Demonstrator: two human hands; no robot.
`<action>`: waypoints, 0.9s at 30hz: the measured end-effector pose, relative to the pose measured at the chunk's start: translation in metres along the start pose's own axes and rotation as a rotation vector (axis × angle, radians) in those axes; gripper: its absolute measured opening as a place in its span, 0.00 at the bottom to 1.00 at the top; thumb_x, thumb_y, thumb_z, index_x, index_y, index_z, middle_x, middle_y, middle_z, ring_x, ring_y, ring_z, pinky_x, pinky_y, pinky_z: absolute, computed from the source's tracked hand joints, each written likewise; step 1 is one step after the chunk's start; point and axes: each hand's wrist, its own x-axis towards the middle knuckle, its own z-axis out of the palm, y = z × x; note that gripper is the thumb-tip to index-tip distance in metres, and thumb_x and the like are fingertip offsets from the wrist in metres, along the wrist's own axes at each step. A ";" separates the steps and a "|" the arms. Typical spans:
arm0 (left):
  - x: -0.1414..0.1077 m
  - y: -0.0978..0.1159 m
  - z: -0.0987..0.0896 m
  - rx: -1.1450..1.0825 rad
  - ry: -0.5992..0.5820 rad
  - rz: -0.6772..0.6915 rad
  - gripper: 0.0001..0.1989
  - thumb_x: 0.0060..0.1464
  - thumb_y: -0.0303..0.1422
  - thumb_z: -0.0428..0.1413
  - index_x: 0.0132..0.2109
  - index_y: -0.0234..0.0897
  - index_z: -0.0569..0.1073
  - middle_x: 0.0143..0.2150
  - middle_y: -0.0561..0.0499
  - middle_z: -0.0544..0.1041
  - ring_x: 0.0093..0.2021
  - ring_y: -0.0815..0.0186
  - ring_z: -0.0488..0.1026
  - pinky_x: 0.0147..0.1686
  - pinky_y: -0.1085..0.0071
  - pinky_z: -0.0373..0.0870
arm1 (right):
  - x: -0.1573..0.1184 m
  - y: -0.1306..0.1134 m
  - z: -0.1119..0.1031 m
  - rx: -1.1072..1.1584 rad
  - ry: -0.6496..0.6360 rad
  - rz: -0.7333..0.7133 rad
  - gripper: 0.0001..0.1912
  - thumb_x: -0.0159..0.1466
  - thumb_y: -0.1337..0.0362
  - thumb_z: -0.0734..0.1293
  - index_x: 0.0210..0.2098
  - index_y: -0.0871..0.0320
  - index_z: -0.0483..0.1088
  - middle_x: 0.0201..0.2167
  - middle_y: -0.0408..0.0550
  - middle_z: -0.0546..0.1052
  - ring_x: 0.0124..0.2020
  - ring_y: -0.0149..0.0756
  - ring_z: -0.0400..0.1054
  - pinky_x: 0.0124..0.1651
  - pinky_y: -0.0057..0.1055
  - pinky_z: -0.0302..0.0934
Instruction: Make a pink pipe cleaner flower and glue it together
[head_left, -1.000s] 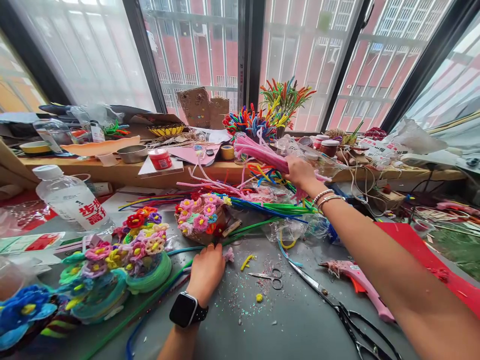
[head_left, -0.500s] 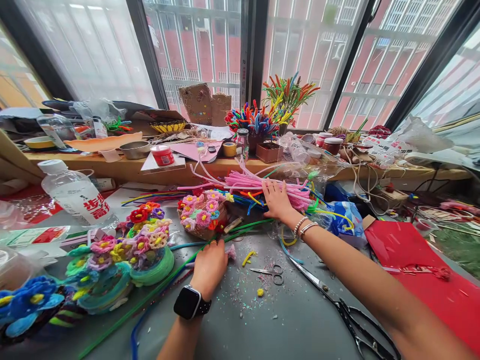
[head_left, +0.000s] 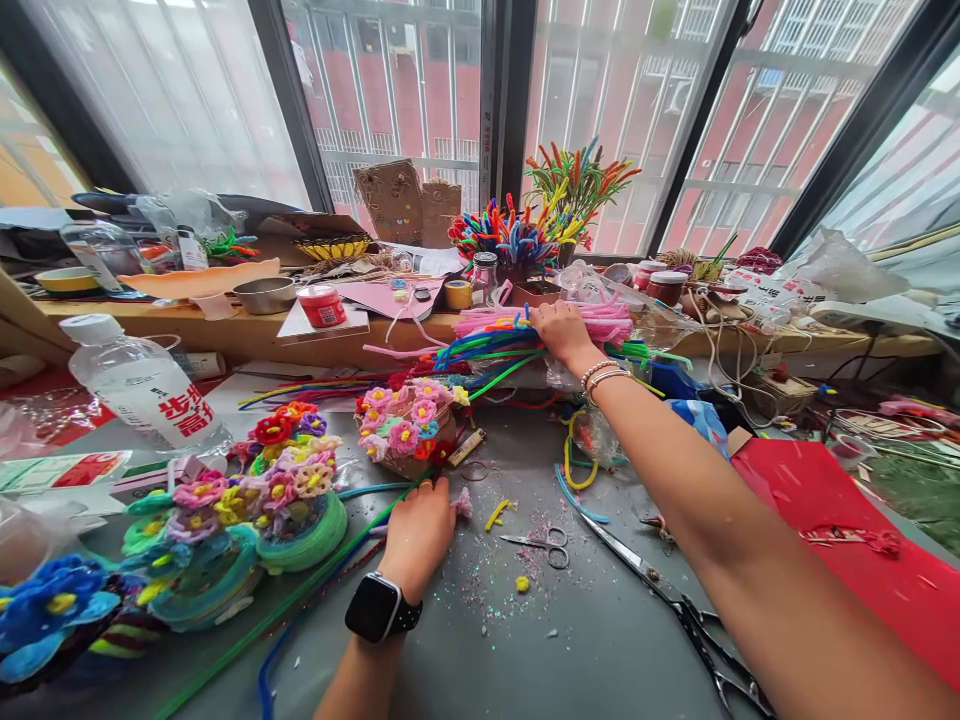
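Near the bench's (head_left: pixel 487 665) far edge, the right hand (head_left: pixel 559 330) grasps pipe cleaners (head_left: pixel 486 345), thumb hidden; the left hand (head_left: pixel 418 530) hides its fingertips, so I cannot tell its grip.

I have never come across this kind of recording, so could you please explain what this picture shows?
No machine appears here: these are a person's bare hands, seen from a camera worn on the head, looking forward and down. The right hand holds a bundle of long pink, blue and green fuzzy stems. The left hand rests near a mostly pink cluster of fuzzy flowers; whether it holds anything is unclear. On the grey tabletop lie small silver scissors and long black-handled scissors.
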 end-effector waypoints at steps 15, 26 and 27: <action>-0.001 0.002 -0.002 -0.008 -0.014 0.007 0.12 0.52 0.30 0.45 0.43 0.29 0.65 0.40 0.38 0.70 0.42 0.56 0.69 0.38 0.64 0.64 | 0.012 0.008 -0.017 0.010 0.133 0.053 0.20 0.64 0.70 0.44 0.49 0.65 0.60 0.41 0.60 0.68 0.44 0.49 0.57 0.39 0.40 0.49; -0.002 0.003 0.000 -0.009 -0.004 0.047 0.13 0.52 0.31 0.46 0.43 0.29 0.65 0.39 0.40 0.71 0.42 0.56 0.69 0.38 0.65 0.64 | -0.052 0.002 0.028 0.042 -0.086 -0.099 0.18 0.61 0.68 0.52 0.49 0.68 0.60 0.48 0.62 0.65 0.47 0.46 0.57 0.44 0.39 0.51; -0.002 0.003 0.001 -0.012 -0.002 0.048 0.13 0.52 0.31 0.46 0.43 0.29 0.65 0.39 0.39 0.71 0.42 0.56 0.69 0.38 0.65 0.65 | -0.061 0.002 0.033 0.047 -0.096 -0.112 0.20 0.60 0.66 0.55 0.50 0.68 0.58 0.51 0.62 0.64 0.49 0.46 0.56 0.46 0.39 0.50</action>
